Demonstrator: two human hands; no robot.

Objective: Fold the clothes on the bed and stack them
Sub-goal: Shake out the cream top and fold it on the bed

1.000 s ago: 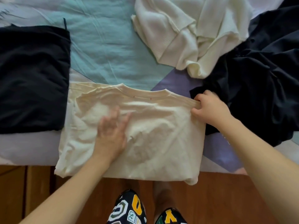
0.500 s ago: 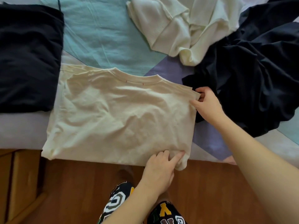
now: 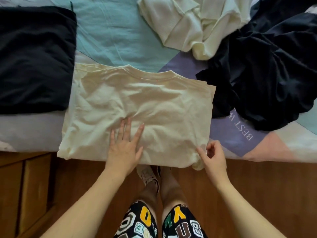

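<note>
At far left a folded black garment (image 3: 34,59) lies flat on the bed (image 3: 111,31), a soft, matte rectangle with fairly square edges, probably the start of the stack. Just right of it, at the near edge of the bed, the cream shirt (image 3: 145,109) is laid out collar-far, already folded to a rough rectangle; the cotton is thin and creased, with layered edges showing at its right side. The left hand (image 3: 125,148) is pressed flat on the shirt's near middle, fingers straight and spread. The right hand (image 3: 214,158) is held at the near right corner, fingers curled, and appears to pinch the hem there (the contact itself is partly hidden). Further right, a crumpled white garment (image 3: 188,23) and a heaped black garment (image 3: 274,66) are left unfolded at the far right; the black heap touches the shirt's right edge.

The near hem overhangs the bed, so the shirt could be dragged to the floor (image 3: 34,186) if the corner is pulled towards the person while the flat hand is lifted. The loose layers at the right could also slip out of line during the next fold, and the black heap could be caught up if the fold is swept across it.
</note>
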